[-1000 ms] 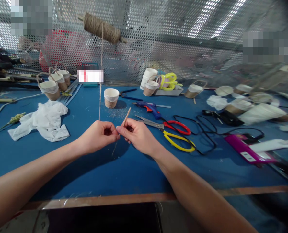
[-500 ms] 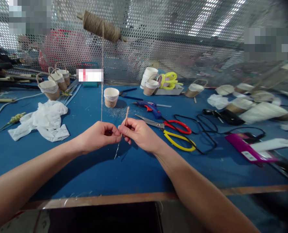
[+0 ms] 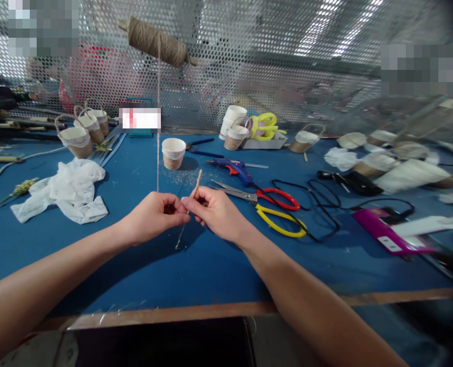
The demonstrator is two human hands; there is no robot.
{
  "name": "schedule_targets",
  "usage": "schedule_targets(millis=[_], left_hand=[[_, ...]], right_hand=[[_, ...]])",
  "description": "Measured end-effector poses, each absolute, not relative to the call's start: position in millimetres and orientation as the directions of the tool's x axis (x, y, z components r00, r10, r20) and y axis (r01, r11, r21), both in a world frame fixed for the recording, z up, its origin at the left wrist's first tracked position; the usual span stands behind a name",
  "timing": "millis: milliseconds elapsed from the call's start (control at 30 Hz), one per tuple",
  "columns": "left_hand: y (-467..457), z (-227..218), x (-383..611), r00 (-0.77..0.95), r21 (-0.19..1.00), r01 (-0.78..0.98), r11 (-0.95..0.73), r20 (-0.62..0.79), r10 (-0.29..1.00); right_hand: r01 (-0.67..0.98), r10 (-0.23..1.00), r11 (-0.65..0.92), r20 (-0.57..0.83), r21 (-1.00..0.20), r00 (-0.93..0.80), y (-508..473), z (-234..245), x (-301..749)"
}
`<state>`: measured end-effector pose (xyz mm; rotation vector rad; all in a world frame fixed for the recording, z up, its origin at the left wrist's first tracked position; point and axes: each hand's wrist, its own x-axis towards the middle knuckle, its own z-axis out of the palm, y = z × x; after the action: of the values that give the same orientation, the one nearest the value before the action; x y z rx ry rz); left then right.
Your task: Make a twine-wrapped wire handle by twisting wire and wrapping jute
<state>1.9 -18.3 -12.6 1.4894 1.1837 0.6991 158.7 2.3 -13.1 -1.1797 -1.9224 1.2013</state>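
Observation:
Both my hands meet over the blue table [image 3: 211, 265]. My left hand [image 3: 153, 216] is closed in a pinch on a jute twine strand [image 3: 158, 127] that runs straight up to a twine spool [image 3: 155, 42] hung on the mesh screen. My right hand [image 3: 214, 211] is closed on a thin twine-wrapped wire stick [image 3: 194, 186]; its wrapped upper end points up and away, its bare lower end [image 3: 180, 237] hangs below my fingers. The fingertips of the two hands touch at the stick.
Red-handled and yellow-handled scissors [image 3: 272, 204] lie just right of my right hand, a blue glue gun [image 3: 236, 169] behind them. A paper cup [image 3: 173, 153] stands ahead, white crumpled plastic [image 3: 69, 191] at left, small twine baskets [image 3: 79, 140] far left, black cables and a magenta device [image 3: 387, 237] at right.
Both hands stay together at the stick with only small finger shifts; the stick's tilt wobbles slightly and the view drifts a little.

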Motion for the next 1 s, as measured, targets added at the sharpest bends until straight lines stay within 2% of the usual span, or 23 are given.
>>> schedule_targets(millis=[233,400,700,833,1000], left_hand=[[-16.2,-10.7,-2.4,0.401,0.954,0.291,0.074,-0.192,0.896],[-14.3,-12.3,-2.4,0.401,0.928,0.370,-0.040,-0.120,0.908],[-19.1,-11.1,2.6,0.283,0.839,0.533,-0.106,-0.059,0.957],[-21.4,-13.0,3.7,0.264,0.845,0.520,-0.125,-0.020,0.964],[-19.6,-16.1,3.1,0.308,0.919,0.391,-0.045,-0.085,0.948]], right_hand=[[0.156,0.819,0.169,0.050,-0.973,-0.572,4.8,-11.5,159.8],[0.233,0.837,0.198,0.040,-0.952,-0.545,5.3,-13.5,160.2],[0.394,0.870,0.293,0.072,-0.871,-0.489,4.7,-18.7,160.5],[0.419,0.884,0.300,0.084,-0.857,-0.461,4.3,-17.4,160.2],[0.383,0.880,0.282,0.078,-0.880,-0.469,4.2,-14.6,159.3]])
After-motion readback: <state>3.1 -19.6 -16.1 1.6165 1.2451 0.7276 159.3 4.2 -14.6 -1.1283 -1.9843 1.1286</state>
